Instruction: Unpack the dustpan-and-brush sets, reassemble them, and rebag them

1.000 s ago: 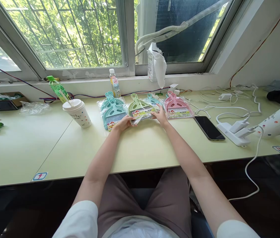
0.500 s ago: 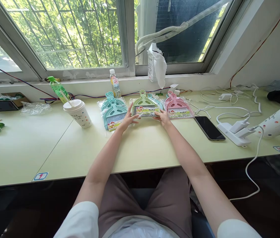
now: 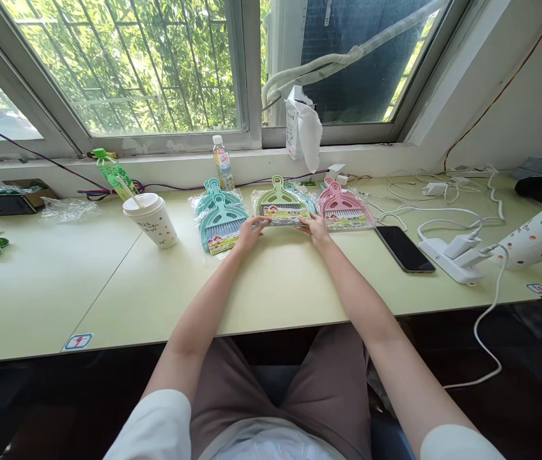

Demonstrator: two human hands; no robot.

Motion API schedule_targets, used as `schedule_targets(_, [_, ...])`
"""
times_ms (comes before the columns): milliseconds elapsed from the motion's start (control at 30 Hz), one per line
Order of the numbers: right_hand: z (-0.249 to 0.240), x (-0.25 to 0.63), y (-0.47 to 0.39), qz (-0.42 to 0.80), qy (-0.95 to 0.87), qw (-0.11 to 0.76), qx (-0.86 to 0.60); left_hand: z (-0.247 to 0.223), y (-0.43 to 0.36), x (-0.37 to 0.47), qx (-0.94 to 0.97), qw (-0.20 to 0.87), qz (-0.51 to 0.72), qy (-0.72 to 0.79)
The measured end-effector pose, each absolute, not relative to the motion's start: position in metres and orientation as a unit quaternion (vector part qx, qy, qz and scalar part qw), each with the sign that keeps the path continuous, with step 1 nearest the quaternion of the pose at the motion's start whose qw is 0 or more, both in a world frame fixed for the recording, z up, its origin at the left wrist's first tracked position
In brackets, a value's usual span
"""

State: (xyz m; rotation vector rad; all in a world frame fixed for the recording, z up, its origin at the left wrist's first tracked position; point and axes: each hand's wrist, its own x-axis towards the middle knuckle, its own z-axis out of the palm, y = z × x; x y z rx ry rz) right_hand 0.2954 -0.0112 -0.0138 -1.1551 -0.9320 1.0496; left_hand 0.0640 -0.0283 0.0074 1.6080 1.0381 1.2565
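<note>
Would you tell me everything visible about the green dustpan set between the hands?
The green dustpan set, in clear wrap, looks plastic: a cut-out handle pointing toward the window, greyish brush bristles, and a label along its near edge. The left hand and right hand touch its near corners. It overlaps a blue-green set behind; whether it lies flat is unclear.

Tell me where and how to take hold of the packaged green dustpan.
Probably best by both near corners, from the person's side: the wide edge of the green dustpan faces that way, its handle points away, and teal dustpans and a pink dustpan flank it. The left hand and right hand touch those corners.
</note>
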Motion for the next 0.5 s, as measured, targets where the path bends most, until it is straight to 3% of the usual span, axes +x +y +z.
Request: schedule_targets(500, [-0.0073, 0.2887, -0.0172, 0.473, -0.412, 0.605, -0.491, 0.0086, -0.0286, 0.065, 0.541, 0.489, 0.538, 0.421])
